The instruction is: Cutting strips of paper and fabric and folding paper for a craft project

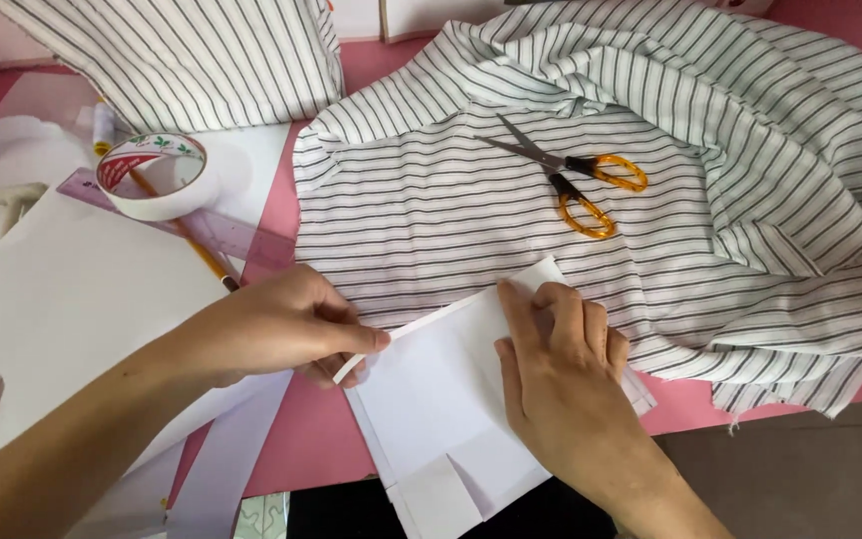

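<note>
While both hands (281, 324) (556, 374) press flat, fingers together, on white paper (441, 389), scissors (571, 180) lie on striped fabric (421, 220) beyond.

Sewing or dressmaking work area, likely home-based. Evidence: pink tabletop (316, 449) spread with striped fabric (431, 215); orange-handled scissors (576, 180) lying on the cloth; white paper pattern piece (431, 399) set at the fabric's edge; further paper sheets (82, 289) at the left; roll of tape (157, 178); transparent purple ruler (231, 235); pencil (202, 250); small spool of thread (103, 125).
</note>
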